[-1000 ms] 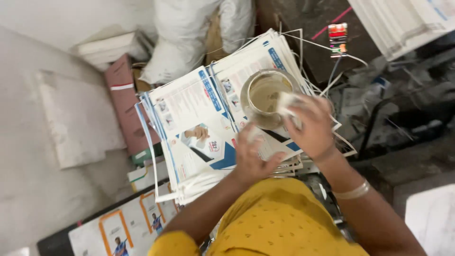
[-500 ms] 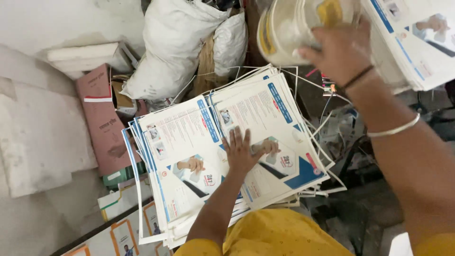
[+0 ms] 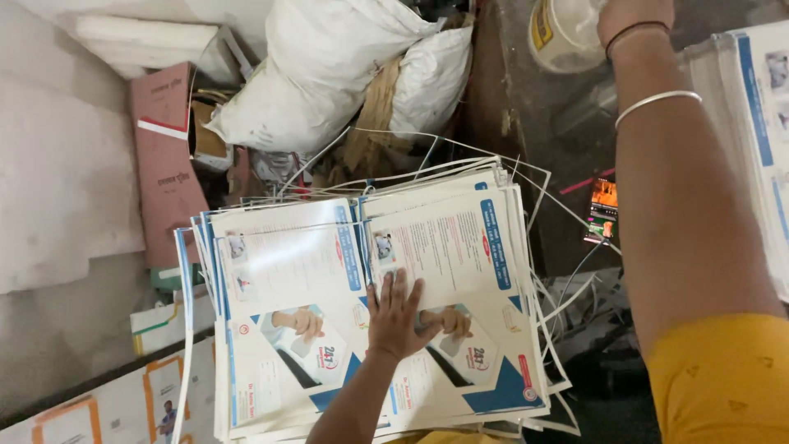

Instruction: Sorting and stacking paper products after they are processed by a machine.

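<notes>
A worker's left hand [image 3: 396, 316] pressed flat, fingers spread, on a stack of printed posters [image 3: 370, 304], while the right hand [image 3: 629, 15] gripped a plastic tub [image 3: 563, 33] above; next likely called for setting it down steadily.

Right hand [image 3: 629, 12] carried the plastic tub [image 3: 563, 33] farther away — off the printed sheets [image 3: 370, 304]

Glossy printed sheets [image 3: 329, 271] stacked flat in two side-by-side piles, pale plastic tub [image 3: 563, 33] held upright
</notes>
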